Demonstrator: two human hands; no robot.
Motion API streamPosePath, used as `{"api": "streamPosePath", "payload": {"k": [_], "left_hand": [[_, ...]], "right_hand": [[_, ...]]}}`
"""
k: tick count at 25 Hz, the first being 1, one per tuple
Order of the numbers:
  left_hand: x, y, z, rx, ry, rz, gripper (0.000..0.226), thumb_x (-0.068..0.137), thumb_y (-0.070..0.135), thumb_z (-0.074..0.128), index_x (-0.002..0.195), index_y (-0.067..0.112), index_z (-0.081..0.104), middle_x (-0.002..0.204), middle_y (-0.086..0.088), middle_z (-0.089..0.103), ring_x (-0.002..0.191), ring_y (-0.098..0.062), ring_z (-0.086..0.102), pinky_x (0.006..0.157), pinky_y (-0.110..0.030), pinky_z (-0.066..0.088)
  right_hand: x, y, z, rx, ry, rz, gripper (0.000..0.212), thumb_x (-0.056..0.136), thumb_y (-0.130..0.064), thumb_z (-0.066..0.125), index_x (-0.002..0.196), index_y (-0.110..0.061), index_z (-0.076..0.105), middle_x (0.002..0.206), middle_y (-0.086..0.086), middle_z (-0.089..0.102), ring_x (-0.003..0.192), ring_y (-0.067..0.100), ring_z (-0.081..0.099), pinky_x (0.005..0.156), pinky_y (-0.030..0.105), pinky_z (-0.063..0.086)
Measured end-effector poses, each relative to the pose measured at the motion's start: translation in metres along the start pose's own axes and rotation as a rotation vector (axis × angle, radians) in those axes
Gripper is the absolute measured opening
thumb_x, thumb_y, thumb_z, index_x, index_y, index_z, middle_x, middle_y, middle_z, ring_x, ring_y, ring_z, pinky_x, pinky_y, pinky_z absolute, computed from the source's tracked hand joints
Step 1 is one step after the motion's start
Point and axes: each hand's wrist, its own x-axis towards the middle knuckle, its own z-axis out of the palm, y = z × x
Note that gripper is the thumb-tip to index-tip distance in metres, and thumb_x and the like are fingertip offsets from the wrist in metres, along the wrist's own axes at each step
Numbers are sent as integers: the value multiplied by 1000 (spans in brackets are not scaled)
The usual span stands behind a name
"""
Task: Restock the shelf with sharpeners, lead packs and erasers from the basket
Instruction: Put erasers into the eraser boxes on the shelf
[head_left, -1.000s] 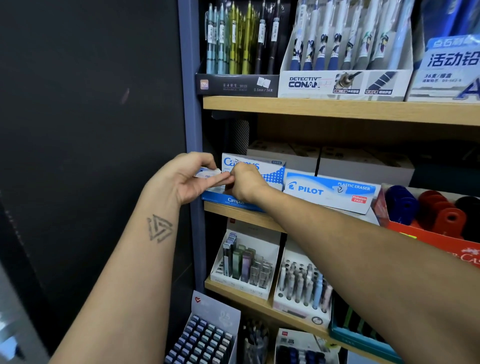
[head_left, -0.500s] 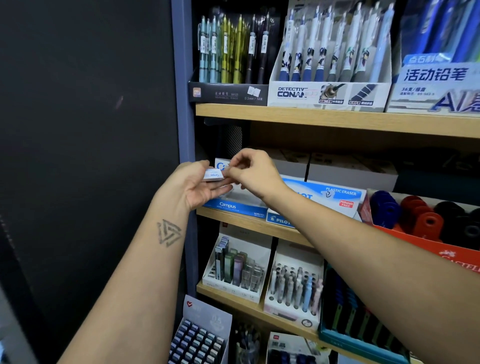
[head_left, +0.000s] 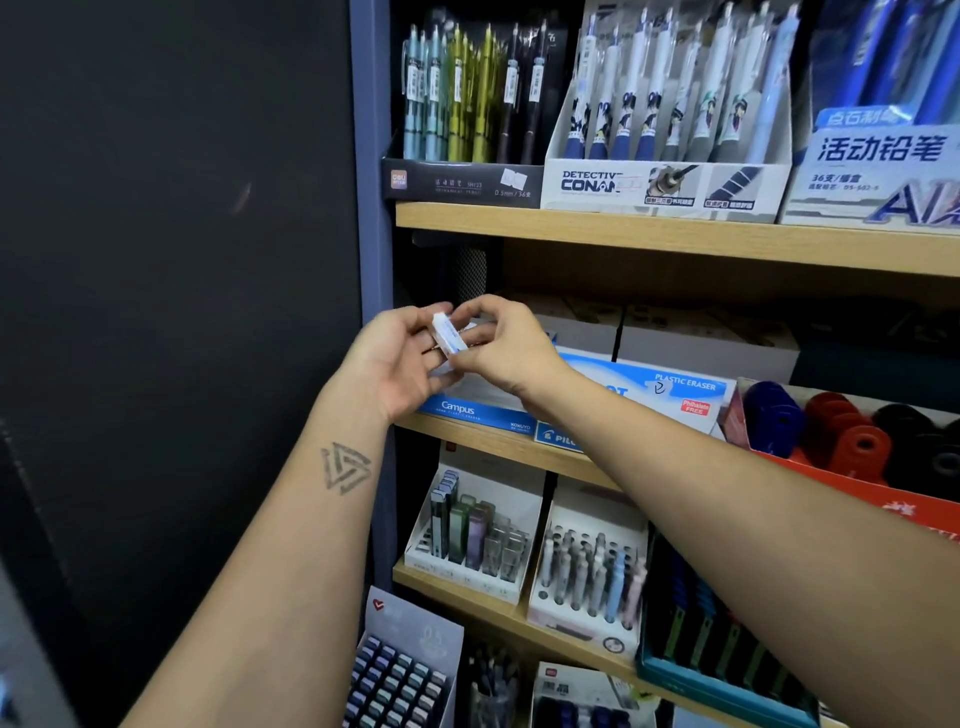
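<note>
fingers: we see both hands raised in front of the middle shelf (head_left: 498, 441), each with fingers curled onto one small eraser (head_left: 448, 336).
left hand: our left hand (head_left: 397, 364) lies palm up beneath the eraser, fingers cupped against its lower side; a triangle tattoo (head_left: 344, 466) marks that forearm.
right hand: our right hand (head_left: 501, 343) pinches the eraser's right end between thumb and fingertips.
eraser: white with a blue sleeve, tilted, held in the air just above the campus box (head_left: 475, 410); we cannot tell whether it touches the box.
middle shelf: the blue campus box sits at the left end, a pilot plastic eraser box (head_left: 670, 395) just beside it on the right, then a red tray (head_left: 831, 473) of blue, red and black sharpeners (head_left: 852, 436).
top shelf: a dark box of mechanical pencils (head_left: 462, 179), a detective conan pencil box (head_left: 660, 189) and a blue-and-white pencil box (head_left: 878, 171) stand side by side.
lower shelf: white display boxes of lead packs (head_left: 475, 535) and slim lead tubes (head_left: 589, 577).
left side: a dark panel (head_left: 171, 312) stands beside the shelf frame.
</note>
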Motion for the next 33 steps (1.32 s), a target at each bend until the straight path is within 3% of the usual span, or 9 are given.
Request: {"api": "streamPosePath", "payload": {"k": [3,7,11,14,17,19,23,30,33], "left_hand": [[-3,2,-1,106,105,15,29,99,6,47,123,-1,61,113,-20,70,103,-29,70,76,-38,58],[-4,6,-3,190,176,25,25,97,3,52,118,-6,60,108,-25,70,91,-32,71,73,-38,59],[-2,18,-8,688,437,163,18,95,7,51,105,-1,63,95,-18,73,65,-28,71,54,-29,55],[-6,25,-13,915,484,237,19,94,3,48,95,0,67,89,-15,74,54,-28,66,43,-25,44],[-9,19,-13,996,415,167,24,95,0,41,90,3,65,93,-14,71,57,-35,69,46,-27,51],[-5,14,-16,1046,395,118,27,92,-2,37,83,6,62,100,-17,69,60,-39,71,61,-39,61],[3,7,-21,1218,368,54,22,92,-3,43,95,1,64,102,-24,67,56,-37,71,72,-53,61],[2,2,-16,1384,324,62,14,87,-2,45,82,3,57,85,-20,64,60,-35,72,54,-38,60],[1,2,-19,1463,324,93,11,84,2,48,82,4,58,87,-20,66,72,-34,70,64,-41,60]], "right_hand": [[1,6,0,-180,32,-70,33,74,-1,76,100,-17,63,93,2,74,88,17,71,83,38,60],[2,13,2,-315,52,-116,28,74,-5,78,98,-18,71,94,-3,72,81,11,70,79,29,59],[7,18,-1,-355,81,-59,20,76,-10,80,91,-20,71,91,-3,71,88,15,68,84,31,56],[10,16,3,-342,8,64,10,80,-9,78,89,-14,77,86,1,72,86,15,66,84,30,55],[11,13,13,-340,-72,124,11,80,-5,74,88,-9,80,83,3,73,83,17,67,88,35,58],[13,14,20,-384,-103,142,13,80,-5,73,91,-8,80,88,4,75,88,17,68,89,34,57],[19,12,26,-466,-114,138,13,79,-7,76,91,-10,81,94,7,77,96,19,69,91,33,57],[16,13,34,-535,-168,166,24,83,-8,63,101,-7,77,103,10,75,99,24,68,89,38,57],[12,9,33,-556,-226,152,34,83,-4,53,109,-8,75,111,12,72,103,27,66,92,39,56]]}}
